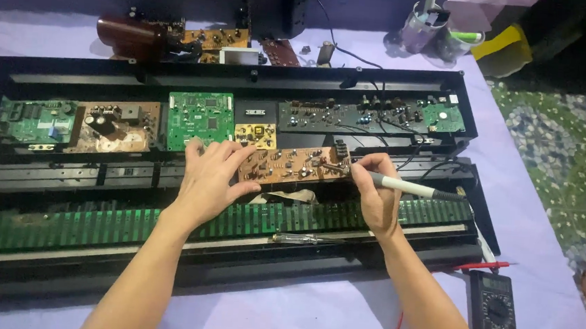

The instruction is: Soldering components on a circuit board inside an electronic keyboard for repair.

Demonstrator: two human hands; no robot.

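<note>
An opened black electronic keyboard case (52,72) lies across a lilac cloth, showing several circuit boards. My left hand (211,179) presses flat on the left end of a loose brown circuit board (289,165), thumb under its edge. My right hand (377,194) grips a white pen-shaped soldering iron (405,187) like a pencil, its tip touching the board's right end. A long green strip of key contacts (96,223) runs below both hands.
A screwdriver (301,238) rests on the case's front rail. A black multimeter (494,310) with red lead lies at front right. Behind the case sit a brown cylinder (130,35), small boards and cups of tools (423,22). Patterned green floor covering is at right.
</note>
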